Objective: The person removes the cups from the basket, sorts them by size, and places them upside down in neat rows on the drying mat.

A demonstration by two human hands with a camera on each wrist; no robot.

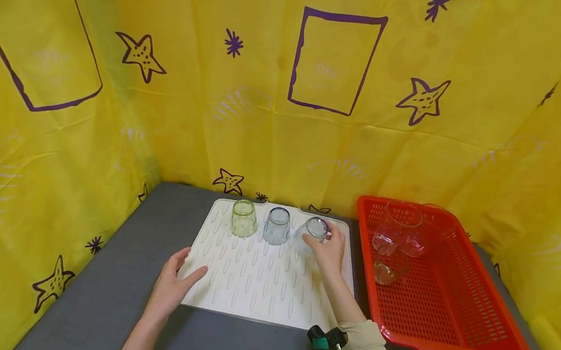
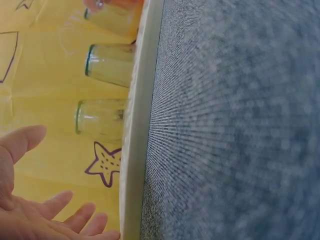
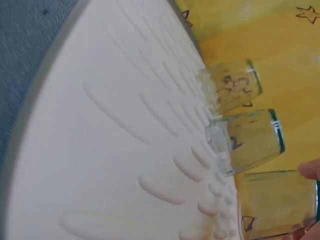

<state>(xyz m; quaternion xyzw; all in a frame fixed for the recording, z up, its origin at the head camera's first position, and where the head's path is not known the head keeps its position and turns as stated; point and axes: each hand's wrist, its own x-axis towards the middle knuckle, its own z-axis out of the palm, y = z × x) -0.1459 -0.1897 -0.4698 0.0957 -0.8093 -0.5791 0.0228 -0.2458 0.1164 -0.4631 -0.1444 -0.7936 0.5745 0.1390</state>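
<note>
Three small tinted drinking glasses stand in a row along the far side of a white ridged mat (image 1: 254,285), narrower ends up. The left one is a greenish glass (image 1: 244,222); a bluish glass (image 1: 277,228) stands in the middle. At the right end of the row, my right hand (image 1: 330,254) grips the third glass (image 1: 316,227) between thumb and fingers near its top. In the right wrist view, this glass (image 3: 275,202) meets the mat. My left hand (image 1: 172,283), thumb and fingers spread, is at the mat's left edge; whether it touches is unclear.
A red perforated plastic basket (image 1: 493,308) stands right of the mat, with several clear glasses (image 1: 390,267) toward its left and far side. The grey tabletop (image 1: 113,277) extends left of the mat. Yellow patterned cloth (image 1: 189,127) hangs behind and at both sides.
</note>
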